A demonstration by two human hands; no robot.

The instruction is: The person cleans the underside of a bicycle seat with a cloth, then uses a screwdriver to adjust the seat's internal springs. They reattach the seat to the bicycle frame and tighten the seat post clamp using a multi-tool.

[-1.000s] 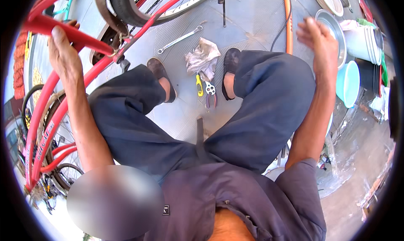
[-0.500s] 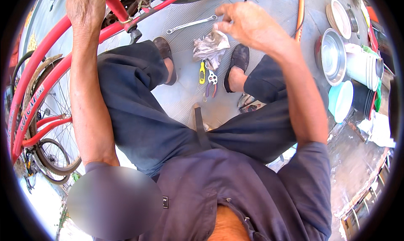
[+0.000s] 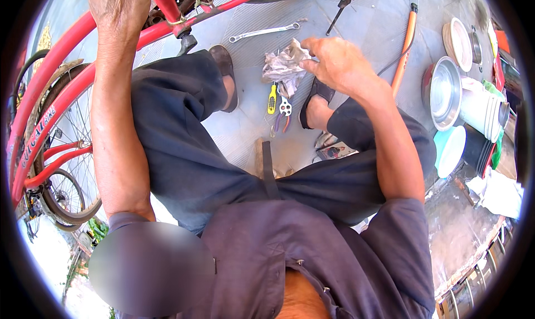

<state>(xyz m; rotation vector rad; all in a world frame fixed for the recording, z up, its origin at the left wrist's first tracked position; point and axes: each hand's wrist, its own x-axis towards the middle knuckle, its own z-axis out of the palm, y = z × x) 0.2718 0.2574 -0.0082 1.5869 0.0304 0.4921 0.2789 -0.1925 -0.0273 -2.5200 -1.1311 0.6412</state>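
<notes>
At the upper left, my left hand (image 3: 120, 6) lies against the red bicycle frame (image 3: 92, 23); its fingers run out of the picture, so their grip is hidden. My right hand (image 3: 341, 64) hovers at the edge of a crumpled, stained rag (image 3: 284, 68) on the floor. Thumb and forefinger are apart with nothing visible between them; whether they touch the cloth I cannot tell. Below the rag lie a yellow-handled screwdriver (image 3: 272, 100) and pliers (image 3: 285, 107) with purple and orange handles. Beyond it is a double-ended ring spanner (image 3: 264, 32).
An orange hand pump (image 3: 405, 48) with a black hose lies to the right. Metal basins (image 3: 446, 85), a turquoise bowl (image 3: 449, 151) and stacked white buckets (image 3: 482, 114) stand farther right. A bicycle wheel (image 3: 69, 146) is at the left. My shoes (image 3: 317, 93) flank the tools.
My right hand has come down and nearer to the rag. My left hand stays at the bicycle frame. The whole view has shifted slightly.
</notes>
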